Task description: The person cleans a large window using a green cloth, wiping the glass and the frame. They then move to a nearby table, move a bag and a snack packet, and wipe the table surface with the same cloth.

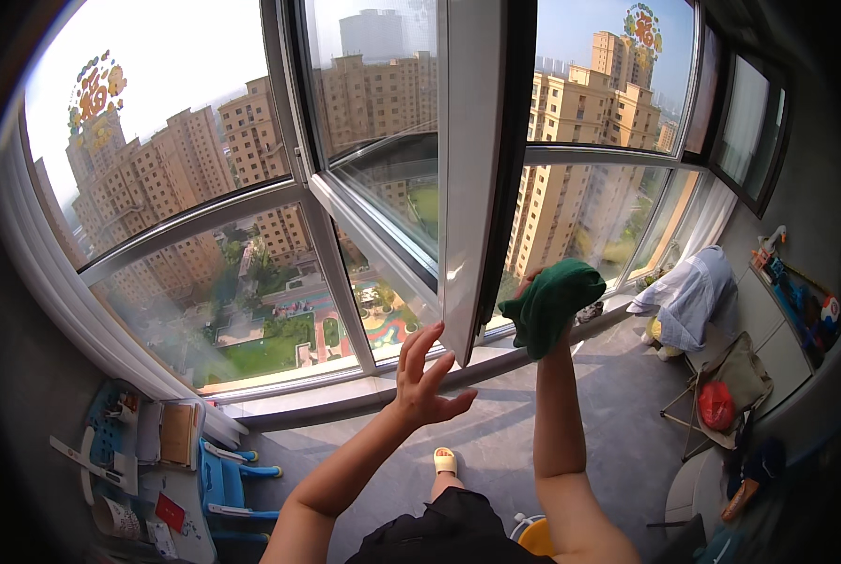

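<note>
Before me a white-framed window sash (466, 183) stands swung inward, its edge facing me and its glass pane (392, 183) to the left. My right hand (531, 279) holds a bunched green cloth (558, 307), which covers most of the hand. The cloth is just right of the sash's dark outer edge. My left hand (420, 388) is raised near the lower corner of the sash, fingers spread and holding nothing. Whether its fingertips touch the frame I cannot tell. Fixed panes (181, 127) flank the opening, with high-rise buildings and a courtyard far below outside.
A blue child's chair (223, 479) and a cluttered desk (163, 483) stand at lower left. Right are a draped cloth (695, 299), a folding chair (741, 374) with a red bag, and a cabinet (780, 345) bearing toys. A yellow bucket (537, 537) is by my legs.
</note>
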A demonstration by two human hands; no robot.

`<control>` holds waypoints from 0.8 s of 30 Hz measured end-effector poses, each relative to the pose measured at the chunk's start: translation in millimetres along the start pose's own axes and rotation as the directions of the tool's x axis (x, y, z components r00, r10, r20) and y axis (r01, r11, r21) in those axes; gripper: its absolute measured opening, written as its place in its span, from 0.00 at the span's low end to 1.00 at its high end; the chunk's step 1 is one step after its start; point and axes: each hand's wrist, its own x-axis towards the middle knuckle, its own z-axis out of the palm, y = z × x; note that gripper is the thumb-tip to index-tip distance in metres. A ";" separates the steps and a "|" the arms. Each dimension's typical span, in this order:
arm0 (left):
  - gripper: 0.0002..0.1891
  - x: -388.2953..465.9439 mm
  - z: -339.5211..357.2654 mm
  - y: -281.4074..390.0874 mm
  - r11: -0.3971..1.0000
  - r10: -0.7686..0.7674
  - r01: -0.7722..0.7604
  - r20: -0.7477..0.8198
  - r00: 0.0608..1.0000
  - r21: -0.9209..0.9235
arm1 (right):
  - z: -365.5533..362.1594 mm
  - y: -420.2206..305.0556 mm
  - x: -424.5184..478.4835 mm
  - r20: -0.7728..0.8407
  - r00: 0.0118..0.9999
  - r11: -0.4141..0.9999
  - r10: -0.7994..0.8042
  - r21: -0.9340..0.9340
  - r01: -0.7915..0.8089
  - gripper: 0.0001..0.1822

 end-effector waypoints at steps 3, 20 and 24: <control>0.45 -15.9 -45.3 11.4 0.986 0.000 0.013 -0.076 0.997 0.168 | -0.8 38.5 0.1 -0.098 0.994 0.917 -0.051 -0.400 0.007 0.14; 0.23 -70.9 -329.8 -64.4 0.464 -0.176 0.743 -0.772 0.611 0.482 | -12.3 311.6 77.4 -0.398 0.883 0.593 0.250 -0.658 -0.465 0.14; 0.26 -57.7 -382.0 -123.4 0.409 -0.129 0.821 -0.866 0.484 0.398 | -32.9 342.9 123.7 -0.441 0.830 0.684 0.342 -0.489 -0.542 0.14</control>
